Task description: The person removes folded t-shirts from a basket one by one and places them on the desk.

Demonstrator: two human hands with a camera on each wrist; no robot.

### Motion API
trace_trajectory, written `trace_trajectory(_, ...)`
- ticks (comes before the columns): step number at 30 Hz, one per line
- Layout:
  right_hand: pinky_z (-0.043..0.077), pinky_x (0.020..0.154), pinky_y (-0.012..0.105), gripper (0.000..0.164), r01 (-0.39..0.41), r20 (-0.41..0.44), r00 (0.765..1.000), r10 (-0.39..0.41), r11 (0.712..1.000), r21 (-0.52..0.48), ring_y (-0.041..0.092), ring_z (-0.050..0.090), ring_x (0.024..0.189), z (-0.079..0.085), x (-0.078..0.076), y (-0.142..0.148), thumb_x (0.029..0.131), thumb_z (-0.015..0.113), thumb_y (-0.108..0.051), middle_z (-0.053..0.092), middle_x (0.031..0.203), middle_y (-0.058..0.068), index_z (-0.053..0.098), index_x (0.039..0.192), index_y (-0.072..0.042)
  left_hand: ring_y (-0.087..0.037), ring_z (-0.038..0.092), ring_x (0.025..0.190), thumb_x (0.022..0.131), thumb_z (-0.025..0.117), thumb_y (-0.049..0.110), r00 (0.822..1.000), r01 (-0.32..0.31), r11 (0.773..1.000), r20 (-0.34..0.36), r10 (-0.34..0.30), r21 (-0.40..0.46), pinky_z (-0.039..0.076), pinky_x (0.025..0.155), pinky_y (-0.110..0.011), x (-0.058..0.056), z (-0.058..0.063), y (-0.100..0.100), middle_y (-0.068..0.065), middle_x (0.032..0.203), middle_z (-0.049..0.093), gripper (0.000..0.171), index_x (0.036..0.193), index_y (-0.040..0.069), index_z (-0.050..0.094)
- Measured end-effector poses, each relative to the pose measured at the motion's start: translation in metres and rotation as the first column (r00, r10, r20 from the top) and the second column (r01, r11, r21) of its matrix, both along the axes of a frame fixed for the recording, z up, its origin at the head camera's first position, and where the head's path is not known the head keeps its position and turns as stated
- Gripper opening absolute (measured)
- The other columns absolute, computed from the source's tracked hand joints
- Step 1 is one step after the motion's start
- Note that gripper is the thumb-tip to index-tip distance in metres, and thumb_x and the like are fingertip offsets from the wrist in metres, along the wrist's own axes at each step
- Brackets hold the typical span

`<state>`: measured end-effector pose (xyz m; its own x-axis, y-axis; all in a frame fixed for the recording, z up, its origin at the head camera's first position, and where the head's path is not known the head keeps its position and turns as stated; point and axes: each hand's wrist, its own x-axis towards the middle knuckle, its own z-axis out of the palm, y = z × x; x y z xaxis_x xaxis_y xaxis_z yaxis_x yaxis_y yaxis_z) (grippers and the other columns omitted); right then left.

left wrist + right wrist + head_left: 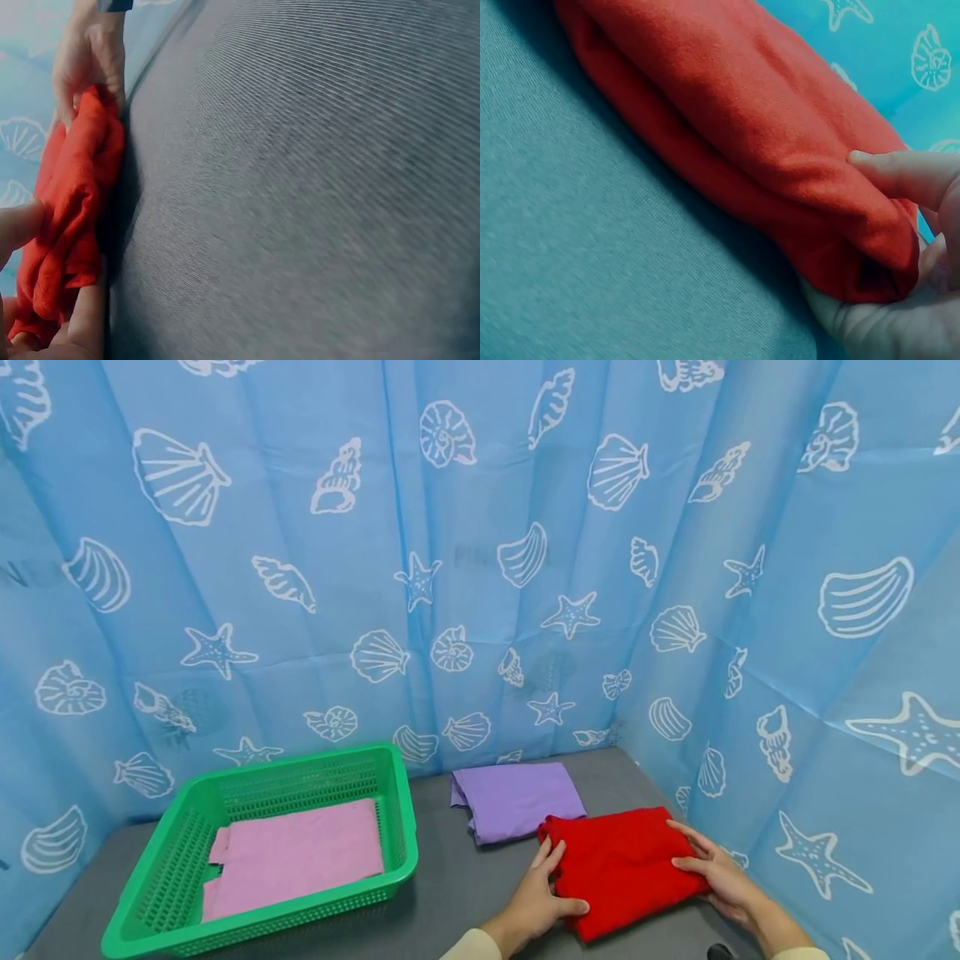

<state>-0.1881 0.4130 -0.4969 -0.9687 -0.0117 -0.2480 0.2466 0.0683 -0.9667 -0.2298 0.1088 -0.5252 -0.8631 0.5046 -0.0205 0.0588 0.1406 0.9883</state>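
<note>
A folded red cloth (622,868), perhaps a garment, is held by its two ends between my hands at the right of the head view. My left hand (536,897) grips its left end, thumb on top and fingers at the edge. At the opposite end my right hand (716,872) pinches the folded layers; the right wrist view shows the thumb above the red cloth (735,127) and fingers underneath. Behind it lies a folded purple cloth (517,800), whose near right corner meets the red one. How far the red cloth is off the table cannot be told.
On the left, a green perforated basket (408,835) contains folded pink cloth (300,860). Grey fabric covers the table (442,877). Blue curtains (465,585) with white shells hang behind and to the right. A small black object (720,952) shows at the bottom edge.
</note>
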Motion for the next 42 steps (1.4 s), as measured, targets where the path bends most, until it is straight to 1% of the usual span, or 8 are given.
trace_trajectory(4,0.053,0.085,0.032,0.058,0.008,0.005,1.0,-0.008,1.0,0.001,0.046,0.006,0.14,0.0,-0.002,0.004,0.099,0.05,-0.009,-0.014,0.16,0.027,0.041,0.148,-0.039,-0.04,0.029,0.143,0.07,0.085,0.001,1.0,0.001,1.0,-0.009,-0.001,-0.003,0.046,0.103,-0.042,-0.002,0.002,0.005,-0.016,0.161,0.022,0.094,0.152,0.008,0.038)
trace_trajectory(5,0.053,0.085,0.033,0.059,0.006,0.008,1.0,-0.006,1.0,0.008,0.047,0.007,0.14,0.0,-0.003,0.005,0.099,0.05,-0.01,-0.013,0.16,0.027,0.039,0.15,-0.037,-0.04,0.028,0.144,0.07,0.084,-0.001,1.0,0.001,1.0,-0.01,-0.001,0.001,0.046,0.104,-0.041,-0.002,0.002,0.006,-0.016,0.161,0.022,0.094,0.151,0.007,0.038)
trace_trajectory(15,0.049,0.087,0.021,0.061,0.016,-0.026,1.0,-0.013,0.99,0.137,0.047,0.003,0.145,0.008,-0.006,0.018,0.097,0.056,-0.011,-0.002,0.16,0.031,0.035,0.154,-0.023,-0.035,0.043,0.136,0.069,0.082,-0.008,1.0,-0.007,0.999,0.022,0.006,0.05,0.049,0.1,-0.038,-0.005,0.004,0.023,-0.013,0.16,0.023,0.094,0.151,0.007,0.039)
trace_trajectory(19,0.034,0.112,0.045,0.065,0.021,-0.021,1.0,-0.016,0.972,0.234,0.052,-0.001,0.144,0.013,-0.009,0.024,0.097,0.056,-0.014,-0.002,0.159,0.033,0.028,0.156,-0.01,-0.036,0.054,0.126,0.07,0.079,-0.013,0.997,-0.003,0.995,0.078,-0.005,0.098,0.052,0.094,-0.04,-0.004,0.005,0.029,-0.014,0.16,0.022,0.093,0.151,0.006,0.038)
trace_trajectory(22,0.011,0.115,0.065,0.067,0.028,-0.014,1.0,-0.025,0.961,0.275,0.055,-0.004,0.143,0.015,-0.011,0.028,0.097,0.056,-0.015,-0.003,0.158,0.033,0.023,0.155,-0.004,-0.037,0.054,0.125,0.07,0.077,-0.016,0.995,-0.001,0.993,0.099,-0.011,0.122,0.054,0.092,-0.041,-0.004,0.007,0.033,-0.014,0.16,0.021,0.093,0.151,0.006,0.038)
trace_trajectory(24,0.006,0.114,0.067,0.068,0.034,-0.014,0.999,-0.032,0.957,0.289,0.055,-0.004,0.143,0.016,-0.012,0.03,0.097,0.057,-0.014,-0.002,0.158,0.034,0.021,0.154,-0.002,-0.038,0.054,0.126,0.071,0.076,-0.017,0.995,0.0,0.992,0.102,-0.013,0.128,0.054,0.092,-0.041,-0.004,0.009,0.035,-0.013,0.16,0.021,0.093,0.151,0.005,0.037)
trace_trajectory(32,0.006,0.114,0.067,0.07,0.039,-0.008,0.999,-0.038,0.954,0.299,0.055,-0.002,0.143,0.014,-0.011,0.033,0.097,0.057,-0.015,-0.001,0.158,0.035,0.019,0.154,0.0,-0.039,0.052,0.128,0.07,0.076,-0.018,0.997,0.0,0.995,0.074,-0.008,0.096,0.051,0.096,-0.041,-0.003,0.016,0.04,-0.014,0.16,0.023,0.092,0.151,0.003,0.036)
trace_trajectory(42,0.016,0.113,0.066,0.071,0.046,-0.017,0.999,-0.043,0.913,0.404,0.057,0.01,0.141,0.011,-0.011,0.032,0.099,0.056,-0.018,0.008,0.154,0.039,0.016,0.151,0.008,-0.036,0.057,0.122,0.07,0.077,-0.017,0.995,-0.029,0.995,0.094,0.02,0.099,0.053,0.093,-0.038,-0.001,0.004,0.041,-0.016,0.159,0.025,0.09,0.149,-0.002,0.038)
